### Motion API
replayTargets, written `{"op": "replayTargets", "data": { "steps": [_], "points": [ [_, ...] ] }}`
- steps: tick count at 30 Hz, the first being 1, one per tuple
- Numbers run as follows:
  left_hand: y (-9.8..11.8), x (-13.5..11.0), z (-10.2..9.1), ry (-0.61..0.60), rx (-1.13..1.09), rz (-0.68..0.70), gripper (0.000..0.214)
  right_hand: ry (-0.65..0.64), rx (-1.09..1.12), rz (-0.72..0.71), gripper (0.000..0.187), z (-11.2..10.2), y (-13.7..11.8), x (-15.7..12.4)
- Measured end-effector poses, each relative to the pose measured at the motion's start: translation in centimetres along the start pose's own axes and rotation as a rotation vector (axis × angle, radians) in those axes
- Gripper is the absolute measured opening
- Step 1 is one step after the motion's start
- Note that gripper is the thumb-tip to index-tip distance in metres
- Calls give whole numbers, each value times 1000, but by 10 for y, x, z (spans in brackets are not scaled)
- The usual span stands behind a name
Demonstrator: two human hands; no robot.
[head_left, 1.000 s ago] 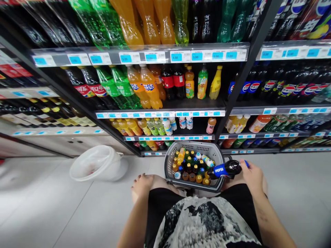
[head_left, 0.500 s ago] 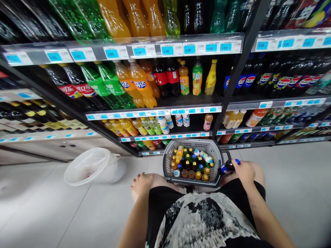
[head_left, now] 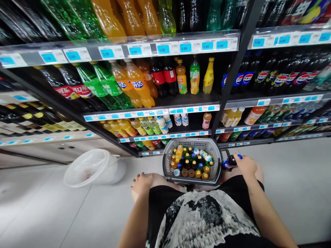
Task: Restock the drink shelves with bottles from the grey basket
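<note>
My right hand (head_left: 246,166) grips a dark cola bottle (head_left: 229,162) with a blue cap and blue label, close to its cap end. The bottle is tilted, its base toward the right side of a grey basket (head_left: 167,156) between my legs. Several small drink bottles (head_left: 192,164) stand packed in the basket. An orange drink bottle (head_left: 179,153) and a white bottle with a blue cap (head_left: 206,156) lie slanted over them. Resting on my left knee, my left hand (head_left: 142,184) is empty with its fingers apart.
Shelves (head_left: 191,100) of drink bottles rise in front, with price tags along their edges. A white bucket (head_left: 111,168) leans on the tiled floor (head_left: 43,206) at the left. Wooden cabinet doors (head_left: 72,146) are behind it.
My right hand and the cola bottle have shifted very slightly, the bottle a little upward. The view has tilted slightly. My left hand stays on the knee.
</note>
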State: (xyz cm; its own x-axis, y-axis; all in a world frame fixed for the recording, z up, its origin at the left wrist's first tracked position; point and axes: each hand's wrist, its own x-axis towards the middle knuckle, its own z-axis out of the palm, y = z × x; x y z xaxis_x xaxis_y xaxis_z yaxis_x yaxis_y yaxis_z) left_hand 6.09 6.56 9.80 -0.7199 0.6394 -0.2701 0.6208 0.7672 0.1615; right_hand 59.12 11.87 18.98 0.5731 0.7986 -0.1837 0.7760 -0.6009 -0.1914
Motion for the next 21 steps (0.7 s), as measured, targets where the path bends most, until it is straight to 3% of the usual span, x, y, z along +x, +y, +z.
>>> {"op": "replayTargets", "data": {
  "steps": [5, 16, 21],
  "points": [
    [2, -3, -1, 13, 14, 6, 75, -45, 20, 3, 65, 1, -2, 1],
    [0, -6, -9, 27, 17, -2, 72, 19, -39, -131, 55, 20, -12, -4],
    [-7, -3, -7, 31, 22, 12, 68, 22, 155, -51, 53, 31, 19, 13]
  ]
}}
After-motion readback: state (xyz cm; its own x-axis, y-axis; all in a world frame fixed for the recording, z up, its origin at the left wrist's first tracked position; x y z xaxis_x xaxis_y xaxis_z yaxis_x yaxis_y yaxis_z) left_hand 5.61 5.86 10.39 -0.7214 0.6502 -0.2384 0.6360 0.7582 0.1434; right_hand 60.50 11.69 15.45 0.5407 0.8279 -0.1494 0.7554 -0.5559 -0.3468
